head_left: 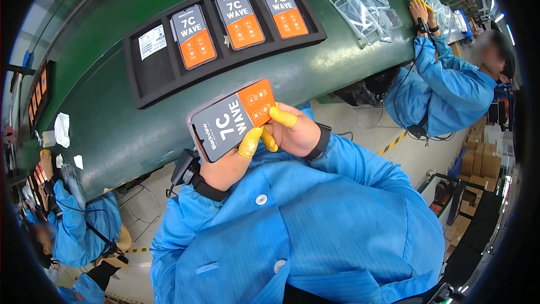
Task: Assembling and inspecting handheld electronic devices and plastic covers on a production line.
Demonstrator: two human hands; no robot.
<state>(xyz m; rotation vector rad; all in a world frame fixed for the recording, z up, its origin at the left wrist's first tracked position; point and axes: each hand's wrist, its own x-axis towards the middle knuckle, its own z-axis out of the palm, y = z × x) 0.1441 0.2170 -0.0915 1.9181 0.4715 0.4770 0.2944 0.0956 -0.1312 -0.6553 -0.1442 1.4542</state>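
Both my hands hold a smartphone (232,119) with a grey and orange printed film over its face, tilted in front of my chest. My left hand (225,168) grips its lower left side, a yellow-cotted thumb along the edge. At the orange end, my right hand (297,130) pinches the phone, its thumb in a yellow finger cot on the front. Beyond it on the green bench lies a black foam tray (228,65) with compartments. Three similar phones, a left one (194,36), a middle one (240,19) and a right one (283,11), sit there; the leftmost compartment shows a white label (152,42).
Clear plastic trays (365,11) are heaped at the bench's far right. White paper scraps (62,129) lie at the left. Co-workers in blue sit at the right (444,90) and left (84,231). Another dark tray (40,98) stands at the left edge.
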